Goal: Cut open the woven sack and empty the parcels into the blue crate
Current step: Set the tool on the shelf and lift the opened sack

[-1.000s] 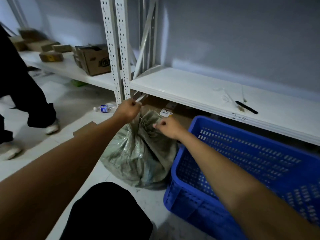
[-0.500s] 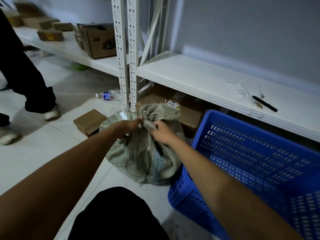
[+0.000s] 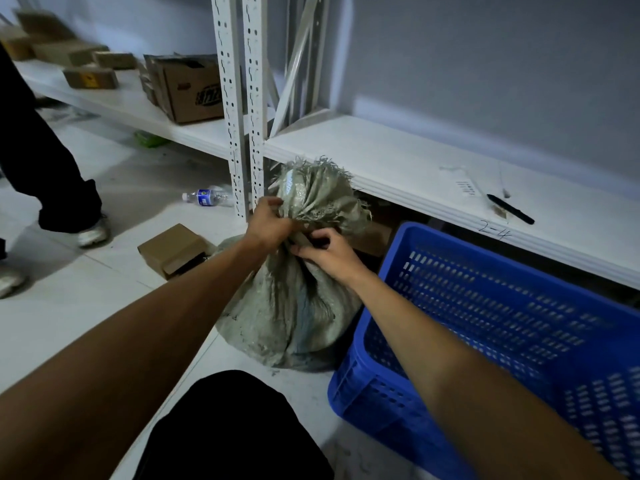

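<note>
A grey-green woven sack [image 3: 294,317] stands on the floor, its neck gathered and its frayed top fanned out above. My left hand [image 3: 268,225] grips the bunched neck from the left. My right hand [image 3: 329,249] pinches the neck from the right, fingers curled on the fabric; something dark shows under the fingers, too hidden to name. The blue crate [image 3: 519,327] sits on the floor right beside the sack, with nothing visible inside. No parcels show; the sack hides its contents.
A white metal shelf [image 3: 398,161] runs behind the sack, with a black pen [image 3: 510,209] on it. An open cardboard box [image 3: 173,249] and a water bottle [image 3: 206,196] lie on the floor at left. Another person's legs [image 3: 52,174] stand at far left. Cardboard boxes [image 3: 190,88] sit on the left shelf.
Both hands shifted onto the sack's neck and lifted it, so the frayed top now stands upright above them. The view came closer; the other person's legs stepped a little.
</note>
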